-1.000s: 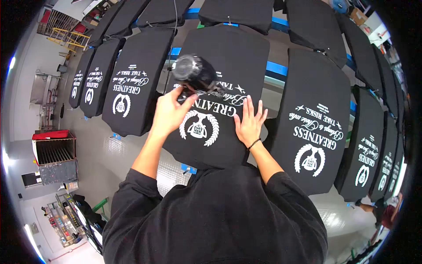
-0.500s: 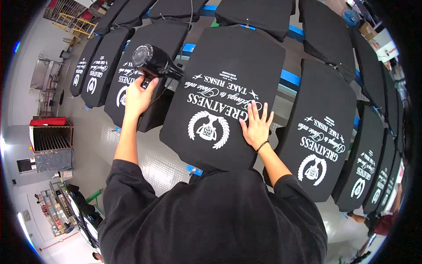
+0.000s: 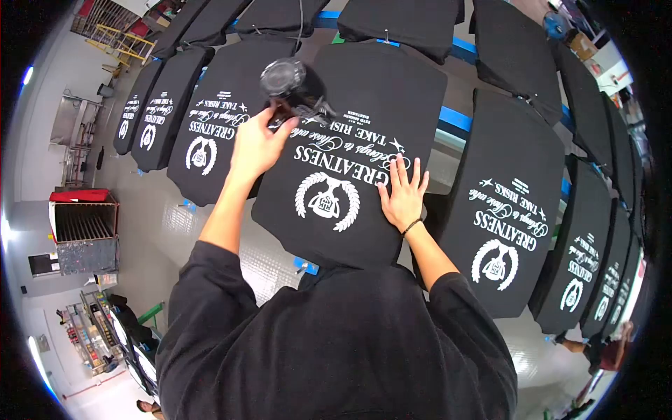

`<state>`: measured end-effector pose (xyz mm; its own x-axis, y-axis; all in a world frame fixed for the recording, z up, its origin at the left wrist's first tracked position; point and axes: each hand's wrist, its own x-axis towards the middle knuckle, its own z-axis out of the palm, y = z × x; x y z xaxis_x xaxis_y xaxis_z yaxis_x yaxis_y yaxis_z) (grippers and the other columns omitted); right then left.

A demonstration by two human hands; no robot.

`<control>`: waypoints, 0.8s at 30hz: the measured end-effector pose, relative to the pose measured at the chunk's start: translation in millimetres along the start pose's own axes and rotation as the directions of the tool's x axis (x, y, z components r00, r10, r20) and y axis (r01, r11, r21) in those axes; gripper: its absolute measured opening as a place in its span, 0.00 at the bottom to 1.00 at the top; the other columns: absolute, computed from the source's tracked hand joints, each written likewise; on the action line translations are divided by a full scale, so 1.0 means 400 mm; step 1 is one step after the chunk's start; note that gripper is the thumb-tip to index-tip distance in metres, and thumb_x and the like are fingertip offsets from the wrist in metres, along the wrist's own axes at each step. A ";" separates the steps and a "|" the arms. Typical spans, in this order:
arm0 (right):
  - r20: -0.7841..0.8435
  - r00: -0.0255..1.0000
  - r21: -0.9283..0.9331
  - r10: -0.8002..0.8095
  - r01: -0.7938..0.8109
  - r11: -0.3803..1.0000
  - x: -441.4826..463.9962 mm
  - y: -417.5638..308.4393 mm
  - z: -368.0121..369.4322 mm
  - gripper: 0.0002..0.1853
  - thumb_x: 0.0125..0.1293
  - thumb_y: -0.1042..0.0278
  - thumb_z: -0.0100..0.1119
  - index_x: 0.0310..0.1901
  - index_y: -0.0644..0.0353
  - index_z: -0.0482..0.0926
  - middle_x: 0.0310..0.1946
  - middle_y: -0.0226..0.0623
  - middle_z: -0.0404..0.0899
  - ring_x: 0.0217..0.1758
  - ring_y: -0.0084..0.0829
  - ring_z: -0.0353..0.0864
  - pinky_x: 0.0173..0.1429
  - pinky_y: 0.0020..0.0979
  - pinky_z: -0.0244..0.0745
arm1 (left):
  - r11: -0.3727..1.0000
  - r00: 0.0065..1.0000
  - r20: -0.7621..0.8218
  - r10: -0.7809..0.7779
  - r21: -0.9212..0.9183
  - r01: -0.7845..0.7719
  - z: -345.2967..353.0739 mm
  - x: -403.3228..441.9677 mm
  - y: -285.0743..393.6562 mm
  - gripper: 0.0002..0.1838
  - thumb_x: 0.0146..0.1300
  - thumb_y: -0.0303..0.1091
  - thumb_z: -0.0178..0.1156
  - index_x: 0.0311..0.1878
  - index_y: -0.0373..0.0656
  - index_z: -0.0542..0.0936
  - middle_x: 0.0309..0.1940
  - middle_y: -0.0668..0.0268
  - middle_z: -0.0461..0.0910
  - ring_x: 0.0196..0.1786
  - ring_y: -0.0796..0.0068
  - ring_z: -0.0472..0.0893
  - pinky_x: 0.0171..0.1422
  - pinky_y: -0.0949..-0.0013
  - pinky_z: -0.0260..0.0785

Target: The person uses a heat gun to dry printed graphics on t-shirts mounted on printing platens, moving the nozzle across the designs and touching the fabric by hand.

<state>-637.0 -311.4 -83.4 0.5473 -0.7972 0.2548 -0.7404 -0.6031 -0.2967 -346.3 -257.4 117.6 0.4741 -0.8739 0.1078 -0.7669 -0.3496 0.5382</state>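
Observation:
My left hand [image 3: 256,143] is wrapped round the handle of a black hair dryer [image 3: 297,85], slightly blurred, held over the upper left part of a black shirt [image 3: 378,77] stretched on a board. White lettering and a wreath emblem [image 3: 327,201] are printed on that shirt. My right hand [image 3: 404,196], with a dark bracelet at the wrist, lies flat on the shirt's right side, fingers spread over the end of the lettering. The dryer's nozzle points right, above the smaller lettering.
Printed black shirts on boards stand on the left [image 3: 217,119] and right [image 3: 507,210]. More black shirts [image 3: 395,21] lie beyond a blue rail [image 3: 455,119]. A cord hangs at the top. A rack [image 3: 85,220] stands far left; another person [image 3: 610,353] is at the lower right.
The dryer in my left hand swung left over the neighbouring shirt, then came back right over the middle shirt. My right hand has stayed flat on the shirt.

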 end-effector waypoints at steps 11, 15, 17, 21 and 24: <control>0.040 0.932 0.179 -0.361 0.349 0.920 -0.125 -0.092 -0.041 0.32 0.69 0.50 0.57 0.69 0.60 0.71 0.76 0.34 0.60 0.79 0.52 0.51 0.78 0.63 0.42 | 0.950 0.970 0.029 -0.239 -0.201 0.240 -0.086 -0.360 -0.016 0.17 0.62 0.40 0.70 0.47 0.37 0.84 0.18 0.70 0.74 0.23 0.86 0.66 0.28 0.74 0.62; 0.263 0.882 0.153 -0.391 0.362 0.919 -0.160 -0.115 -0.023 0.36 0.72 0.41 0.50 0.73 0.60 0.67 0.78 0.37 0.56 0.83 0.55 0.43 0.79 0.66 0.35 | 0.980 0.979 -0.041 -0.198 -0.036 0.196 -0.126 -0.427 0.004 0.17 0.62 0.42 0.70 0.45 0.38 0.84 0.18 0.65 0.75 0.21 0.83 0.67 0.28 0.70 0.63; 0.228 0.889 0.147 -0.397 0.371 0.917 -0.164 -0.115 -0.021 0.36 0.72 0.41 0.50 0.73 0.59 0.67 0.78 0.36 0.56 0.83 0.55 0.43 0.80 0.66 0.35 | 0.975 0.974 -0.054 -0.220 0.006 0.220 -0.152 -0.459 0.014 0.17 0.62 0.42 0.70 0.45 0.37 0.84 0.18 0.64 0.75 0.21 0.81 0.68 0.28 0.69 0.63; 0.133 0.914 0.148 -0.383 0.364 0.920 -0.178 -0.110 -0.014 0.35 0.72 0.43 0.51 0.72 0.59 0.67 0.76 0.37 0.60 0.82 0.54 0.46 0.79 0.65 0.38 | 0.989 0.984 -0.104 -0.145 0.010 0.147 -0.169 -0.519 0.014 0.17 0.62 0.41 0.69 0.45 0.36 0.84 0.21 0.61 0.78 0.21 0.77 0.70 0.30 0.69 0.66; 0.045 0.935 0.162 -0.352 0.340 0.926 -0.221 -0.097 -0.053 0.32 0.71 0.46 0.53 0.70 0.59 0.70 0.75 0.38 0.61 0.81 0.54 0.49 0.78 0.65 0.43 | 0.986 0.979 -0.123 -0.164 -0.025 0.163 -0.178 -0.563 0.102 0.16 0.63 0.39 0.69 0.46 0.36 0.84 0.23 0.63 0.81 0.23 0.81 0.69 0.31 0.70 0.66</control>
<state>-664.9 -217.0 -74.8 0.7898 -0.5345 0.3009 -0.4363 -0.8343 -0.3370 -453.5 -50.9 174.9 0.6432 -0.7563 0.1195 -0.6685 -0.4785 0.5694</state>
